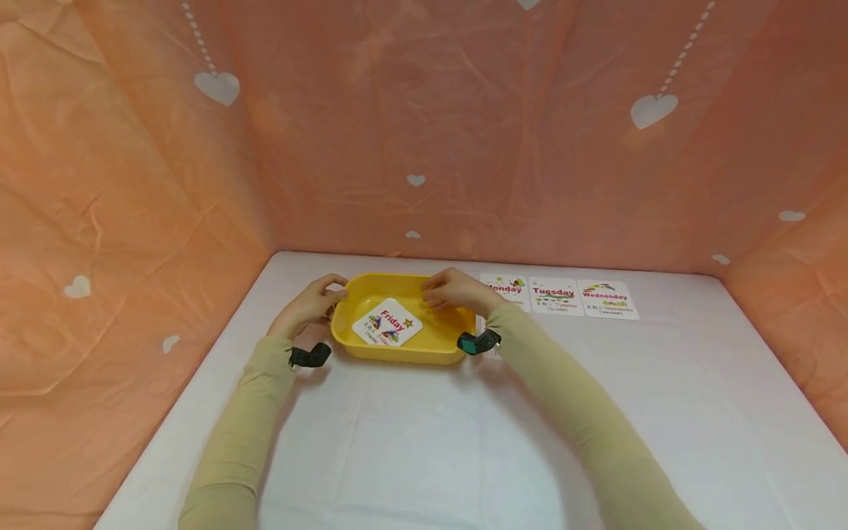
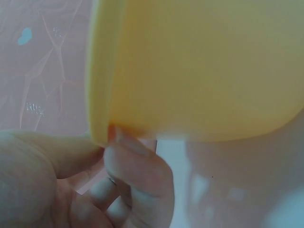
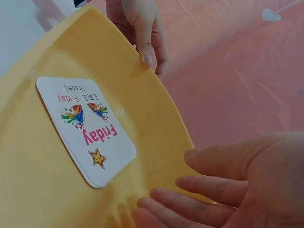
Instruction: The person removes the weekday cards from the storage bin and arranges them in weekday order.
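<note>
A yellow plastic tray (image 1: 433,331) stands on the white table, with a square white "Friday" card (image 1: 387,324) lying inside it. My left hand (image 1: 311,303) pinches the tray's rim at the left end; in the left wrist view the thumb is on one side and a bent finger on the other. Over the tray's far right part is my right hand (image 1: 460,291), its fingers extended and loosely spread. In the right wrist view the right fingertips (image 3: 161,209) overlap the tray's inside, and the thumb overlaps the rim. Nothing is between those fingers.
Right of the tray, a row of cards runs along the back of the table: "Monday" (image 1: 505,287), partly hidden by the right arm, then "Tuesday" (image 1: 556,297) and "Wednesday" (image 1: 607,300). Orange-pink cloth (image 1: 464,147) with white hearts hangs behind and at both sides.
</note>
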`<act>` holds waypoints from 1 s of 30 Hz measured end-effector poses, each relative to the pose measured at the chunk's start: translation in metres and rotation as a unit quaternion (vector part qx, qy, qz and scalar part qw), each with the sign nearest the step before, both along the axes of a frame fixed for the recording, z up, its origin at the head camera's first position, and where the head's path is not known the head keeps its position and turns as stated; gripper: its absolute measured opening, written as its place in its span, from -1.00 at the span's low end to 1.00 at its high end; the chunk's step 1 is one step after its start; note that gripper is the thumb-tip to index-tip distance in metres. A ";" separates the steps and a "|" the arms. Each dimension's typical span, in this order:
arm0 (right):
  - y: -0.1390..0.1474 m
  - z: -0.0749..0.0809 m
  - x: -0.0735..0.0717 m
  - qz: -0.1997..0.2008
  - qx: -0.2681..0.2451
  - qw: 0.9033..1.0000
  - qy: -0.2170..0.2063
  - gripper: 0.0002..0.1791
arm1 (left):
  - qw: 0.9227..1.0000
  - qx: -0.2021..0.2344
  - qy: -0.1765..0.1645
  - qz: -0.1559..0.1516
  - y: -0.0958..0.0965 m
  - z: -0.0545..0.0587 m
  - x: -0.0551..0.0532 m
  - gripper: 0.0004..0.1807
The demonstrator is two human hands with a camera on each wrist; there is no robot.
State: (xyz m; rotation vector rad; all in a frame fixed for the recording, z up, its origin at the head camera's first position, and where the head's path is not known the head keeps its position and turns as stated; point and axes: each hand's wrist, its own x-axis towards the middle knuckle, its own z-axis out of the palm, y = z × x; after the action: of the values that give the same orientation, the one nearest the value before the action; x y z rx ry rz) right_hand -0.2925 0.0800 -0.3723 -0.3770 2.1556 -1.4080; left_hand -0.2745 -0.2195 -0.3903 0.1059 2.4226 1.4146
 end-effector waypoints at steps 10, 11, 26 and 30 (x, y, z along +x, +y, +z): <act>-0.018 -0.006 0.000 0.005 0.021 0.999 -0.036 -0.61 | 1.000 0.003 0.001 0.003 -0.002 0.000 0.002 -0.62; -0.018 -0.006 -0.001 0.003 0.026 0.999 -0.037 -0.62 | 1.000 0.003 0.003 0.002 -0.001 0.000 0.002 -0.62; -0.025 -0.007 -0.003 -0.006 0.029 0.996 -0.083 -0.55 | 1.000 0.009 0.005 -0.003 -0.001 -0.002 -0.002 -0.63; -0.028 -0.009 -0.004 -0.006 0.024 0.996 -0.091 -0.53 | 1.000 0.007 0.006 -0.003 -0.001 -0.002 -0.002 -0.63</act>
State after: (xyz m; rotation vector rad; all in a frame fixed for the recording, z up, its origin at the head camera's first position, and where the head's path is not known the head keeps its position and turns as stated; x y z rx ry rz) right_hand -0.2963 0.0523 -0.3808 -0.2105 2.0428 -1.3397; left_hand -0.2764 -0.2204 -0.3922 0.1256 2.4215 1.4317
